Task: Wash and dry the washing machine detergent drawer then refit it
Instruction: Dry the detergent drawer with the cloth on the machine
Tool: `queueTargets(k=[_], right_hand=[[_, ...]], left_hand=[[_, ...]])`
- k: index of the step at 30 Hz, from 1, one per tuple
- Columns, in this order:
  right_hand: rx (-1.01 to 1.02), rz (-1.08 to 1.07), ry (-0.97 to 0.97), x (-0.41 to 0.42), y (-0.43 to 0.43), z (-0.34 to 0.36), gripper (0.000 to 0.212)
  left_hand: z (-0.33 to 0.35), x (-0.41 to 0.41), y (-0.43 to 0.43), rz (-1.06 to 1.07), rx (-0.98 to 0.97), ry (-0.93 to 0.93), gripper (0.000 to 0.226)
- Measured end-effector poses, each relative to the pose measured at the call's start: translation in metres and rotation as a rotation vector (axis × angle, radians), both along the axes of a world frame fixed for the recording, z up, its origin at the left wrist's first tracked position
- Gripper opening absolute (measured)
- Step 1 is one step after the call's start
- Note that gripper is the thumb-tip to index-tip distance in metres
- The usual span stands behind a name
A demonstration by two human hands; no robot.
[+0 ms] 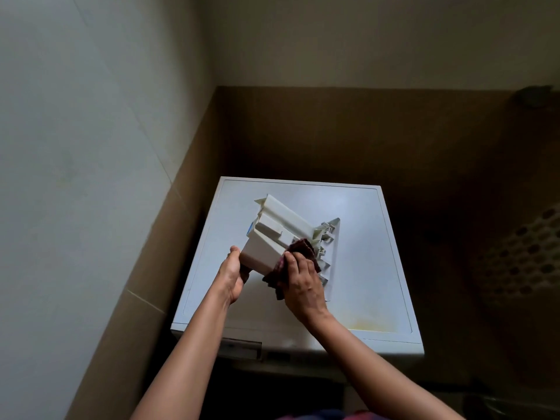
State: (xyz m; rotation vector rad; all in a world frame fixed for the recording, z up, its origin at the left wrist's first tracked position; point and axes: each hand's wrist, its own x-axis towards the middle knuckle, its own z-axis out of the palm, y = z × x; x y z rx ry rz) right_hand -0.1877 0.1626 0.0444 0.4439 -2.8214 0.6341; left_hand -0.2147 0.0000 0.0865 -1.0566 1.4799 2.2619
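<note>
The white detergent drawer (pixel 274 228) is held upside down and tilted above the top of the white washing machine (pixel 357 286), its front panel pointing right. My left hand (pixel 233 272) grips the drawer's near left corner. My right hand (pixel 300 283) holds a dark maroon cloth (pixel 281 274) against the drawer's near right side. The empty drawer slot (pixel 241 348) shows at the machine's front left.
The machine stands in a corner, with a pale wall to the left and brown tiles behind. A perforated laundry basket (pixel 527 256) sits in shadow at the right. A yellowish stain (pixel 366 324) marks the machine top near its front edge.
</note>
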Motion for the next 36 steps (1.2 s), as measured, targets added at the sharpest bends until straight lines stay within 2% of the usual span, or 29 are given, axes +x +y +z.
queueTargets(k=[6, 9, 12, 13, 15, 16, 17, 19, 20, 22, 23, 25, 27, 29, 31, 33, 34, 36], right_hand=[[0.066, -0.022, -0.068, -0.005, -0.002, 0.013, 0.057], [0.117, -0.098, -0.163, -0.003, -0.009, 0.019, 0.051], [0.022, -0.126, -0.196, -0.004, -0.011, 0.034, 0.019], [-0.075, -0.114, -0.253, -0.005, -0.006, 0.043, 0.011], [-0.437, -0.123, -0.475, -0.007, 0.007, 0.058, 0.017], [-0.637, -0.175, -0.552, -0.011, 0.014, 0.06, 0.012], [-0.807, -0.24, -0.566, -0.015, 0.02, 0.064, 0.005], [-1.102, -0.314, -0.51, -0.024, 0.03, 0.069, 0.017], [-1.246, -0.324, -0.483, -0.027, 0.036, 0.074, 0.021], [-1.421, -0.299, -0.439, -0.037, 0.046, 0.079, 0.02], [-1.446, -0.272, -0.421, -0.042, 0.051, 0.084, 0.019], [-1.454, -0.212, -0.388, -0.05, 0.058, 0.085, 0.019], [-1.369, -0.135, -0.38, -0.051, 0.056, 0.081, 0.021], [-1.148, -0.057, -0.446, -0.042, 0.044, 0.069, 0.036], [-0.84, 0.074, -0.535, -0.03, 0.027, 0.049, 0.059], [-0.511, 0.187, -0.47, -0.019, 0.009, 0.028, 0.064], [-0.419, 0.197, -0.397, -0.018, 0.003, 0.02, 0.066], [-0.382, 0.135, -0.313, -0.021, -0.006, 0.018, 0.07]], left_hand=[[-0.007, 0.003, -0.007, 0.085, 0.075, -0.02, 0.05], [-0.007, 0.003, -0.003, 0.085, 0.03, -0.004, 0.051], [-0.012, 0.002, 0.001, 0.099, -0.045, 0.011, 0.057], [-0.012, 0.002, 0.002, 0.092, -0.062, 0.013, 0.064], [-0.014, 0.004, 0.002, 0.052, -0.088, 0.024, 0.087], [-0.013, 0.005, 0.002, 0.028, -0.093, 0.024, 0.093], [-0.012, 0.006, 0.002, 0.021, -0.095, 0.033, 0.087], [-0.015, 0.003, 0.002, 0.036, -0.112, 0.047, 0.062], [-0.016, 0.001, 0.003, 0.039, -0.125, 0.055, 0.061], [-0.014, -0.001, 0.005, 0.019, -0.137, 0.077, 0.085], [-0.014, -0.003, 0.007, 0.004, -0.15, 0.083, 0.097], [-0.015, -0.005, 0.008, -0.027, -0.202, 0.078, 0.109], [-0.014, -0.008, 0.008, -0.058, -0.302, 0.057, 0.104], [-0.012, -0.012, 0.006, -0.092, -0.388, 0.048, 0.102], [-0.009, -0.015, 0.005, -0.138, -0.46, 0.039, 0.1], [-0.008, -0.014, 0.003, -0.173, -0.543, 0.029, 0.091], [-0.007, -0.013, 0.002, -0.193, -0.578, 0.018, 0.087], [-0.008, -0.011, -0.001, -0.238, -0.628, 0.001, 0.087]])
